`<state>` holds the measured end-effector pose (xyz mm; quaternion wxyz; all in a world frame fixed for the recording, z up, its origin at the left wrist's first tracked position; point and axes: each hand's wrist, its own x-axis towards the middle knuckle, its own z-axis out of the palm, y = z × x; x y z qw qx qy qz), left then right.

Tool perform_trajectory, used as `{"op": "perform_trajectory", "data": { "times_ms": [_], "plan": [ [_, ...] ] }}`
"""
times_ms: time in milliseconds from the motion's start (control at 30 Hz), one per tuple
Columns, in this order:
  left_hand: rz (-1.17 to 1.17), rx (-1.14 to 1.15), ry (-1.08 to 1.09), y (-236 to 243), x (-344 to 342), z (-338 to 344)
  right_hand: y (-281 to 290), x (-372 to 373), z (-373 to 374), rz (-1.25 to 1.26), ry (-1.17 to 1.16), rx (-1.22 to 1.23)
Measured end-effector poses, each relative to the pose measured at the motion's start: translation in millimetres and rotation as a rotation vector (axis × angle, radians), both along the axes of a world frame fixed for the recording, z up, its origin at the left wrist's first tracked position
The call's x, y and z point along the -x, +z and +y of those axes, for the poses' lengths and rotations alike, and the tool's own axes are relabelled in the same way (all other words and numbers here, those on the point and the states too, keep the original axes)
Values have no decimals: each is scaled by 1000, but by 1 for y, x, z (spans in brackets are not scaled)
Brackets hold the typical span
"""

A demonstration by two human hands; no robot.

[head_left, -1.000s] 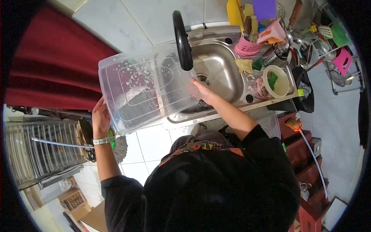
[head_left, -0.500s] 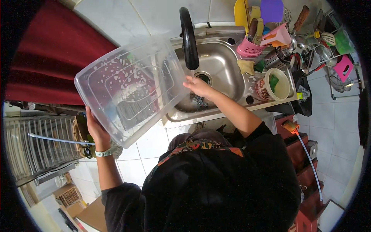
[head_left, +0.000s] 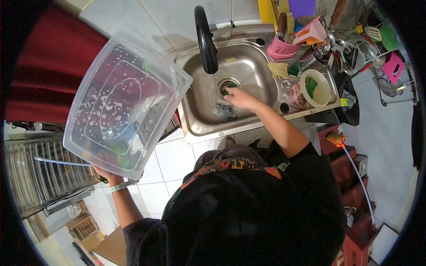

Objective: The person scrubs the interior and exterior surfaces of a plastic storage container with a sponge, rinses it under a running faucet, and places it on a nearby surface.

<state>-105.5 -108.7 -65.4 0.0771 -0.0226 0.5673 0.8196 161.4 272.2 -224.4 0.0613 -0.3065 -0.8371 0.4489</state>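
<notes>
Steel sink (head_left: 262, 82): left hand (head_left: 108, 174) grasps a white-spotted clear bin (head_left: 122, 104), tilted at the sink's left; right hand's (head_left: 241, 97) grip, near the drain (head_left: 228, 84), cannot be told. Printed tub (head_left: 301, 95) contains a green pad (head_left: 311, 87).

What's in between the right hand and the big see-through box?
In the head view, a stream of water from the black faucet falls between the right hand and the clear box, into the steel sink.

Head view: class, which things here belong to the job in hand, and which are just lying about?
Apparently in the job:
- clear plastic container, held in the left hand
- black tap, running
- steel sink, right hand over it

Apparently lying about:
- pink utensil basket
- orange-headed brush
- red curtain
</notes>
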Motion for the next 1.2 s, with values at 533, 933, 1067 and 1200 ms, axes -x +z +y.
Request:
{"op": "perform_trajectory", "data": {
  "times_ms": [533,933,1067,1200],
  "plan": [
    [324,93,-445,-14,-7,-71,74,13,-50,90,150,1545],
    [589,562,-514,-13,-14,13,29,8,-25,1064,234,1481],
    [-106,154,-477,-15,-9,35,36,10,-27,1067,-51,1421],
    [-516,-60,-708,45,-34,60,36,2,-35,856,-41,193]
  ]
}}
